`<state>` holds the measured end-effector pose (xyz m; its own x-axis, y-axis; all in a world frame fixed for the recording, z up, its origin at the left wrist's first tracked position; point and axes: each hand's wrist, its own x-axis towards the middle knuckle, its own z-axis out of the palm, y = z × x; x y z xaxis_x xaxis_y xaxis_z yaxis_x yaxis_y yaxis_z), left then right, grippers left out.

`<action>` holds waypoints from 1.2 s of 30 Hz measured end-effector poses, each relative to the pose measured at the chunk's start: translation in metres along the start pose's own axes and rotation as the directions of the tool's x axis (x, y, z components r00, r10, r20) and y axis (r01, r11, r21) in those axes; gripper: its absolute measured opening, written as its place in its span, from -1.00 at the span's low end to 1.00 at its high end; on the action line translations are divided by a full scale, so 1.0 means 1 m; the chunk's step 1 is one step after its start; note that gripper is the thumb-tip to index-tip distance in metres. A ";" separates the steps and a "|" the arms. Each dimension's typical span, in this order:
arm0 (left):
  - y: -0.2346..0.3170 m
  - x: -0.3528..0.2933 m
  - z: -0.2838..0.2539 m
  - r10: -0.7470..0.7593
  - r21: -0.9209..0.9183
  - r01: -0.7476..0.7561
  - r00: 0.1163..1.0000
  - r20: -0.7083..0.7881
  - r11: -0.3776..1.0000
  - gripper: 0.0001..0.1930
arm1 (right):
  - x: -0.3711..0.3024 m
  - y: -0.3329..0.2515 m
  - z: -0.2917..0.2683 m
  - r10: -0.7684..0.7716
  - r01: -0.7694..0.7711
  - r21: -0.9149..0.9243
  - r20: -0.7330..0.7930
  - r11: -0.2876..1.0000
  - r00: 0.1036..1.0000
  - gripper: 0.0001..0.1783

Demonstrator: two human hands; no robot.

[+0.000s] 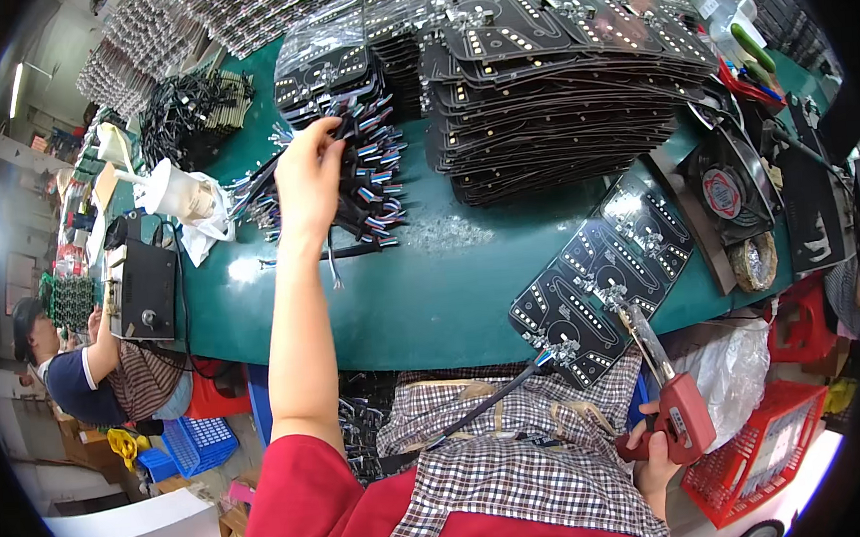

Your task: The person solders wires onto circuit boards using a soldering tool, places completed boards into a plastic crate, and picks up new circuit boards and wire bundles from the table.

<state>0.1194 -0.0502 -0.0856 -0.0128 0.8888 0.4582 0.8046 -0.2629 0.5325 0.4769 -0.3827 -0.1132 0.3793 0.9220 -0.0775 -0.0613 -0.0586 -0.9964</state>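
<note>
My left hand (312,182) reaches into a pile of black cables (371,188) with coloured, bare-ended wires. Its thumb and forefinger curl together among them; what they pinch is hidden. Low on the right, my right hand (654,462) grips the red handle of a soldering gun (685,415). The gun's metal barrel points up and left, its tip over a black circuit board panel (584,298) with rows of pale components. That panel lies slanted, overhanging the table's front edge. A black cable (487,403) runs from the panel's near corner down across my checked apron.
Tall stacks of black circuit boards (549,114) fill the back of the green table (403,309). A white cup (179,190) and a black control box (146,291) stand left. At right are a small fan (726,191) and a solder roll (753,262). Another person (101,362) sits far left.
</note>
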 end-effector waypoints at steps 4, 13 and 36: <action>0.007 -0.018 -0.025 -0.142 -0.416 0.259 0.946 0.291 0.872 -0.72 | 0.004 -0.001 -0.003 0.010 -0.011 -0.017 -0.022 1.000 1.000 -0.44; 0.084 -0.097 0.009 -0.195 -0.471 0.643 0.692 0.695 0.605 -0.67 | 0.011 -0.004 -0.003 0.088 -0.087 0.020 -0.030 0.996 0.996 -0.42; 0.176 -0.143 0.070 0.356 -0.310 -0.212 0.755 0.550 0.927 -0.71 | 0.018 -0.015 -0.011 0.240 -0.243 0.036 0.067 0.969 0.968 -0.27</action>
<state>0.3044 -0.1976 -0.1068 0.6035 0.7842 0.1446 0.5645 -0.5482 0.6171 0.4949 -0.3694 -0.1003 0.2903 0.9046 -0.3120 -0.1844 -0.2671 -0.9459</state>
